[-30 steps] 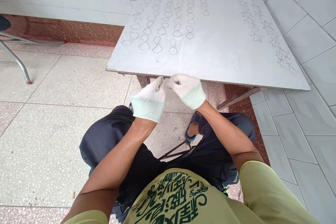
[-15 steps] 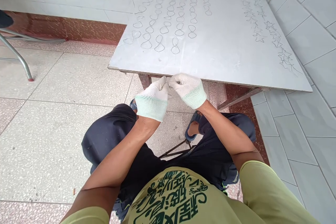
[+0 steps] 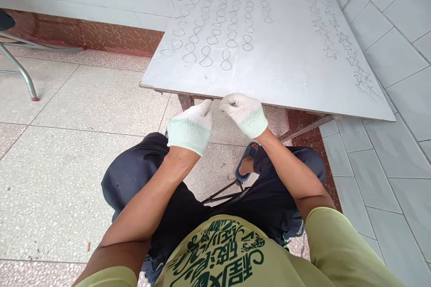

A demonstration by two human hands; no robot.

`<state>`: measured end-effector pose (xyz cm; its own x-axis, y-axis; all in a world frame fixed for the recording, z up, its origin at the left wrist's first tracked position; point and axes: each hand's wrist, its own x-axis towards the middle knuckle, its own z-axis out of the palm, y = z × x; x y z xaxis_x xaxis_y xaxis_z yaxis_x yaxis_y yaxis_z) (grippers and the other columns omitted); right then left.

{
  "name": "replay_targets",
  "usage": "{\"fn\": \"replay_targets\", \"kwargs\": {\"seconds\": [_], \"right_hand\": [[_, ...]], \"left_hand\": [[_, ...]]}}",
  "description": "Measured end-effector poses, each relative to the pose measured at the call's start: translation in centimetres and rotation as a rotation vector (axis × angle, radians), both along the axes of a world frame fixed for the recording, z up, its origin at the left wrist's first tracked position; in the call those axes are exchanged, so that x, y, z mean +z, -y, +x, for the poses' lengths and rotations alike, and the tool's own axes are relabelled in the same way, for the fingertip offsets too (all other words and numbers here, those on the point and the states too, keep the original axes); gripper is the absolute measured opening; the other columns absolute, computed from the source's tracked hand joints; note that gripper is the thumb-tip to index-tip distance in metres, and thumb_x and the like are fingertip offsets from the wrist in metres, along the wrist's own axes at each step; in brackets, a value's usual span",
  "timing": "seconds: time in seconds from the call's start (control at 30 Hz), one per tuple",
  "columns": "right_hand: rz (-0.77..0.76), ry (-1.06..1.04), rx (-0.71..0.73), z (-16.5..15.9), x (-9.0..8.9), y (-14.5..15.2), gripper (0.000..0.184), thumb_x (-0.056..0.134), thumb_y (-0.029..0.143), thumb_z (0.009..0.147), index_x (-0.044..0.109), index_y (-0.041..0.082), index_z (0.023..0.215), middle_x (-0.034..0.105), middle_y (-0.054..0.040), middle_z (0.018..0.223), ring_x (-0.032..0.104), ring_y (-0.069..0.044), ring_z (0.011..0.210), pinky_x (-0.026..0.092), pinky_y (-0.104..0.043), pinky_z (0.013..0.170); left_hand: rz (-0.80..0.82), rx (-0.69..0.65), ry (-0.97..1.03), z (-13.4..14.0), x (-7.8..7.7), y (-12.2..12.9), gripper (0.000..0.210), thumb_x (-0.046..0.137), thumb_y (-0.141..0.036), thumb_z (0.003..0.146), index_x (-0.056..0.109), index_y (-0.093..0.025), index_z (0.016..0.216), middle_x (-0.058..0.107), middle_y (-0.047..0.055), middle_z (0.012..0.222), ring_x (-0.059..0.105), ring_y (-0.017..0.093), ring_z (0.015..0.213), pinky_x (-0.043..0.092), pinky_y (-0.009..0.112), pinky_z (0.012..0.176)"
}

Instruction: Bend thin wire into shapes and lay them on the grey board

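My left hand (image 3: 193, 124), in a white knit glove with a pale green cuff, is closed in a pinch just below the table's front edge. Beside it my right hand (image 3: 244, 114), gloved the same way, also pinches with curled fingers. A thin wire (image 3: 216, 101) shows faintly in the small gap between the two hands; most of it is hidden by the gloves. Beyond my hands, rows of figure-eight wire shapes (image 3: 226, 60) lie on the white tabletop (image 3: 286, 63). Star-shaped wire pieces (image 3: 331, 53) lie along its right side.
The tabletop's front edge runs right past my fingertips, with a wooden table leg (image 3: 186, 101) under it. Tiled walls (image 3: 404, 54) border the table behind and on the right. A metal chair leg (image 3: 25, 74) stands on the floor at far left.
My hands have moved slightly apart, the left one leftward and the right one a little rightward. A bit of wire now shows in the gap between them.
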<state>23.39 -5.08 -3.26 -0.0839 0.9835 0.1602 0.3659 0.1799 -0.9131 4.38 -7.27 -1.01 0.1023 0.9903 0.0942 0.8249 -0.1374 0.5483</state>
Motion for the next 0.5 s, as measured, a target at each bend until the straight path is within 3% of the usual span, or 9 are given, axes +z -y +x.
{"fn": "replay_targets", "kwargs": {"seconds": [0.07, 0.13, 0.33, 0.5], "right_hand": [[0.012, -0.010, 0.002, 0.2, -0.2, 0.0, 0.017, 0.075, 0.037, 0.101, 0.080, 0.025, 0.092, 0.088, -0.0040, 0.104, 0.084, -0.025, 0.108, 0.065, -0.041, 0.109], [0.006, -0.033, 0.004, 0.5, -0.3, -0.1, 0.019, 0.077, 0.043, 0.102, 0.082, 0.025, 0.097, 0.089, -0.0047, 0.107, 0.085, -0.025, 0.109, 0.065, -0.043, 0.110], [0.029, -0.111, -0.056, 1.5, 0.5, 0.2, 0.029, 0.075, 0.053, 0.107, 0.083, 0.025, 0.112, 0.090, -0.0062, 0.119, 0.085, -0.025, 0.116, 0.066, -0.045, 0.115], [-0.017, -0.014, -0.159, 0.3, 1.7, 1.5, 0.034, 0.079, 0.058, 0.106, 0.083, 0.026, 0.098, 0.088, -0.0045, 0.107, 0.084, -0.026, 0.109, 0.066, -0.045, 0.108]], "left_hand": [[0.018, 0.006, -0.038, -0.2, -0.2, 0.0, 0.041, 0.062, -0.031, 0.121, 0.088, -0.031, 0.153, 0.091, 0.009, 0.141, 0.085, 0.034, 0.132, 0.063, 0.046, 0.119], [0.039, -0.014, -0.061, -0.3, -0.5, 0.0, 0.044, 0.060, -0.029, 0.122, 0.086, -0.032, 0.157, 0.091, 0.009, 0.144, 0.085, 0.034, 0.134, 0.062, 0.046, 0.121], [0.107, -0.024, -0.127, -0.3, -0.9, 0.3, 0.043, 0.057, -0.029, 0.123, 0.087, -0.031, 0.153, 0.094, 0.009, 0.129, 0.087, 0.032, 0.116, 0.065, 0.045, 0.110], [0.132, -0.017, -0.154, 0.0, -0.9, 0.5, 0.044, 0.056, -0.028, 0.123, 0.086, -0.032, 0.156, 0.093, 0.009, 0.135, 0.088, 0.030, 0.109, 0.065, 0.042, 0.099]]}}
